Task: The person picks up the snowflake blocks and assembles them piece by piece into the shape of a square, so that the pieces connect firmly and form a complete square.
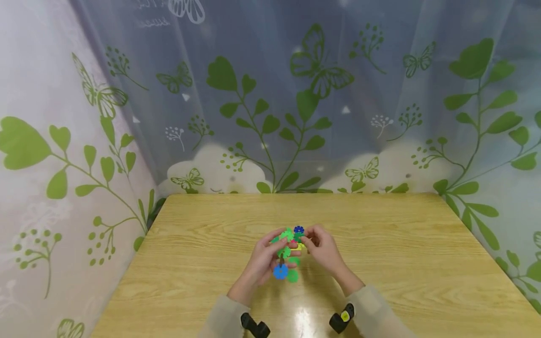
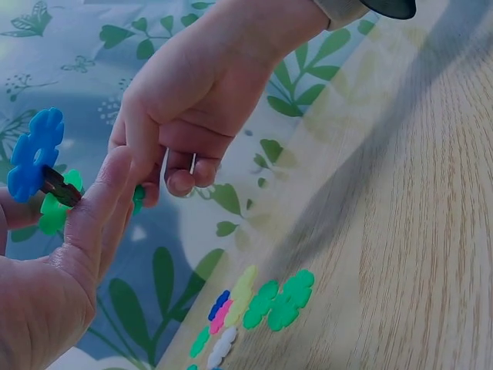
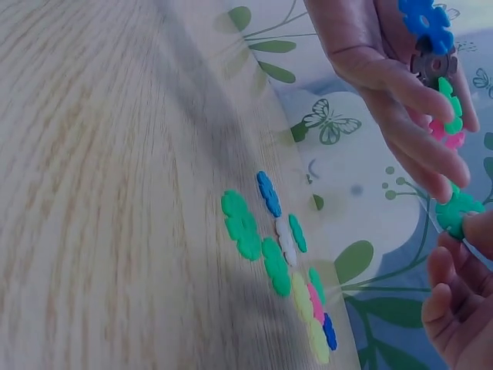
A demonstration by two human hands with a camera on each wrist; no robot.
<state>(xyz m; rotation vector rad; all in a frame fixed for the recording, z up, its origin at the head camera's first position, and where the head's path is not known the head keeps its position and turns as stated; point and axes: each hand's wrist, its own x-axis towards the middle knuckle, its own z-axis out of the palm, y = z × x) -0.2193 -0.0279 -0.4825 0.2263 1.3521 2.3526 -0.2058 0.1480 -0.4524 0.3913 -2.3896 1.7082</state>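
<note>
My left hand holds a chain of flower-shaped plastic snowflake discs. Its blue disc joins a brown disc, followed by a light green disc and a pink disc. Fingers of the left hand partly cover the chain. Facing it, my right hand pinches a green disc between thumb and fingers, close by the left fingertips. Whether that disc is joined to the chain I cannot tell.
Loose discs lie flat on the wooden table below the hands: green, yellow, pink, white, dark blue and blue. A leaf-patterned curtain hangs behind the table's far edge.
</note>
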